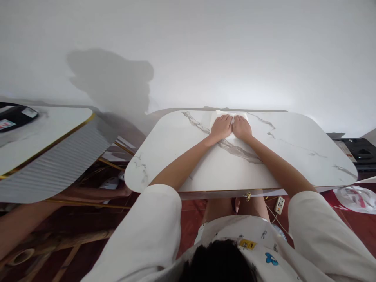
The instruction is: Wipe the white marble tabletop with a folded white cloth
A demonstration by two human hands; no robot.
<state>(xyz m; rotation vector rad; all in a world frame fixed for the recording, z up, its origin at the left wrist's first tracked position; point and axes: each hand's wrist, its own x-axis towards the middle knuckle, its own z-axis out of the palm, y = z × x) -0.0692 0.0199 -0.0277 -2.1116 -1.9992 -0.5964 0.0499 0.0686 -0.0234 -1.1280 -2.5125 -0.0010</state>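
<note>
Both hands are at the far edge of the table (pixel 293 156), side by side, thumbs approx. touching. The left hand (pixel 221 127) and right hand (pixel 241 127) lie palm-down, fingers together and stretched fwd, pressed flat on a white cloth (pixel 243 114). No pinch or curl is visible; they press, not grip.

The cloth sits at the table's far middle, close to the wall, mostly hidden under the hands. What shows is a small, thick, neat pad w/ straight edges and rounded corners, and no loose ends hang out.

Progress, as a judgement: the cloth looks folded down to a compact pad and the hands are flattening it, so most of the work seems done. Can't tell how many layers it has or whether the near edge is squared up, since the hands cover it. The rest of the table top carries only grey marble veins.

Other bits:
- A 2nd table (pixel 44 133) stands at left, well apart, w/ a dark tray-like item (pixel 14 115) on it.
- A power strip (pixel 279 205) lies on the red floor below the table's near edge.
- A clear plastic bag (pixel 357 197) is at lower right.
- A black device (pixel 358 150) is beyond the right end.
</note>
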